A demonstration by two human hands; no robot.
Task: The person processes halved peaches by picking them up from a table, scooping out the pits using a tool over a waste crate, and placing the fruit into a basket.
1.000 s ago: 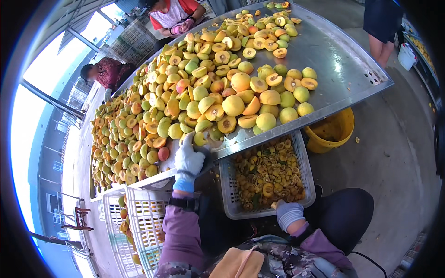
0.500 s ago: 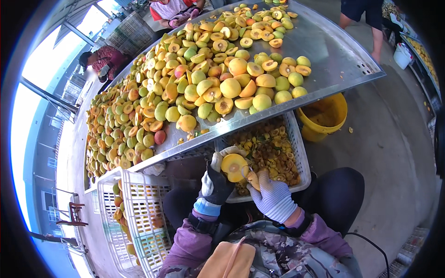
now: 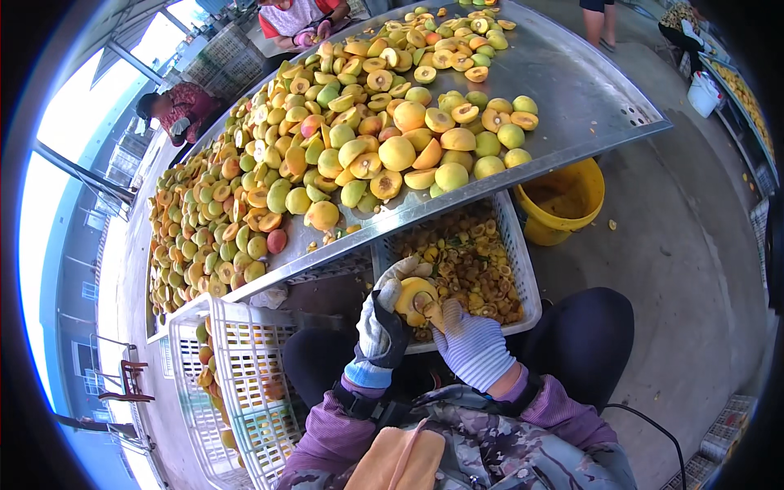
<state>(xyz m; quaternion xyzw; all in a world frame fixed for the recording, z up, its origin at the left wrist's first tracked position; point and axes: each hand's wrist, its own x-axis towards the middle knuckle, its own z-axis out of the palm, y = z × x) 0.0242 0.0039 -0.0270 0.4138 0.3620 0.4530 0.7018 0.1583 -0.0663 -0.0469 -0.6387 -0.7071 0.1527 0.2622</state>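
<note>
My left hand point(image 3: 380, 328), in a white and dark work glove, is closed around a halved yellow peach point(image 3: 413, 294) with its cut face up. My right hand point(image 3: 477, 346), in a striped knit glove, grips a small pitting tool point(image 3: 446, 315) with a wooden handle. The tool's thin metal end is against the middle of the cut face, partly hidden by fruit and fingers. Both hands are over the near side of a white plastic crate point(image 3: 531, 286) holding scooped-out pits and scraps point(image 3: 474, 265). Beyond them, many peach halves point(image 3: 343, 147) are heaped on a metal table point(image 3: 563, 114).
The table's raised edge crosses just beyond the crate. A yellow bucket point(image 3: 594, 200) stands under its right part. At my left is a white slatted crate point(image 3: 237, 359) with peaches inside. Two people point(image 3: 298, 20) point(image 3: 184, 110) sit along the table's far left side. A black cable point(image 3: 665, 437) runs at right.
The peach half has tilted and sits slightly lower, with the tool now pressed into its centre. My left fingers have curled further over the fruit. The person at upper right has stepped farther away.
</note>
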